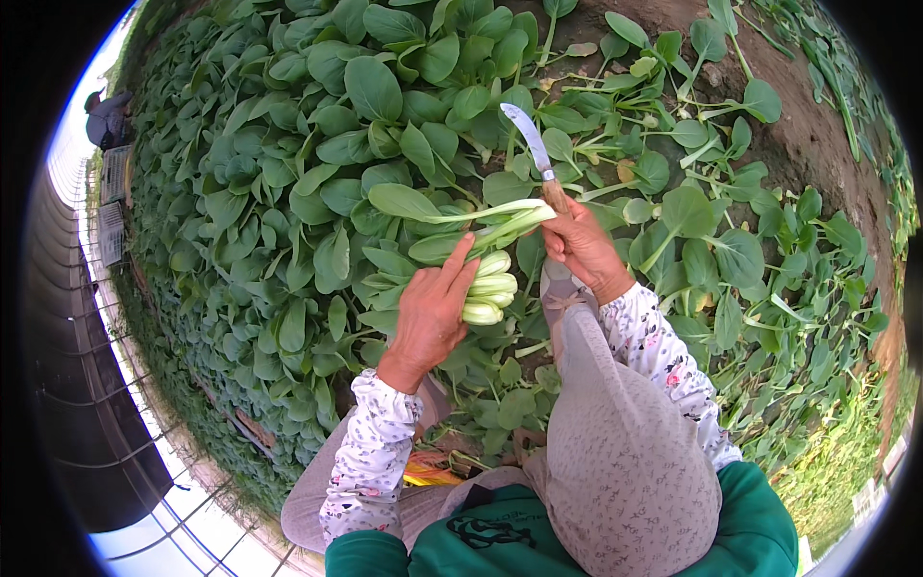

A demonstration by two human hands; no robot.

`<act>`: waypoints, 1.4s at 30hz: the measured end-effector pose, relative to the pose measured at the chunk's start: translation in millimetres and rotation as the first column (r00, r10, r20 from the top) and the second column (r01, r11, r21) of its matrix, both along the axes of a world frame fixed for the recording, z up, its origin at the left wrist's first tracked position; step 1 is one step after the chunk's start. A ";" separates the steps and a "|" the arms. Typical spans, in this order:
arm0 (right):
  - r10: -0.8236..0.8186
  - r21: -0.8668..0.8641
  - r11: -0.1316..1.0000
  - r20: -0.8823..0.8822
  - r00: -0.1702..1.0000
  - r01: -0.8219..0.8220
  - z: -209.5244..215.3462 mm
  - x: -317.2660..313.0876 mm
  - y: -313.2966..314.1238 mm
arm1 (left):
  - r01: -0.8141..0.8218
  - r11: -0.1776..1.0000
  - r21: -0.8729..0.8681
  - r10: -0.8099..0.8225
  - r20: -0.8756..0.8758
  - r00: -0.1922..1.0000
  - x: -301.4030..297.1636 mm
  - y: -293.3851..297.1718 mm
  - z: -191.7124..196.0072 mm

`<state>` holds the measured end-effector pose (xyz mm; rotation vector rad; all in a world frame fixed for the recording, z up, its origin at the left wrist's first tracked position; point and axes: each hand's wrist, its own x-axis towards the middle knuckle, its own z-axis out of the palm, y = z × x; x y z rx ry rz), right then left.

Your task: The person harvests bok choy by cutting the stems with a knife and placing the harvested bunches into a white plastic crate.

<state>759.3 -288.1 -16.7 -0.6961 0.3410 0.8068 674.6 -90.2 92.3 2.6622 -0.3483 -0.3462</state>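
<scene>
Several heads of bok choy [492, 288] with pale green stalks are bunched in my left hand [431, 315], whose fingers are wrapped over them. Their leaves point to the left and their cut ends to the right. In my right hand [588, 248] is a knife [528, 139] with a curved blade and a wooden handle, its blade pointing up and away from me. One more bok choy [510, 223] lies across the top of the bunch, its base against my right fingers. Whether those fingers also pinch it is hard to tell.
Dense standing bok choy [279, 163] fills the left and far side. Loose cut plants and leaves [711, 240] litter the soil [803, 111] on the right. My bent knee [625, 452] rises below my right hand. Crates [112, 231] and another person [108, 120] are at the far left.
</scene>
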 end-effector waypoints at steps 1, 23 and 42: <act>0.023 -0.083 0.996 0.068 0.997 -0.017 1.9 1.7 -0.6 | -0.005 1.000 0.012 0.006 -0.032 0.999 -1.9 0.3 -0.3; 0.509 -0.680 0.716 0.351 0.786 -0.159 -18.5 -13.4 33.6 | -0.151 0.981 0.122 0.163 -0.093 0.982 15.1 13.0 -1.4; 0.917 -0.949 0.289 0.237 0.322 -0.124 -45.6 3.0 86.9 | -0.229 0.876 0.425 0.241 0.027 0.970 -1.5 73.6 -52.5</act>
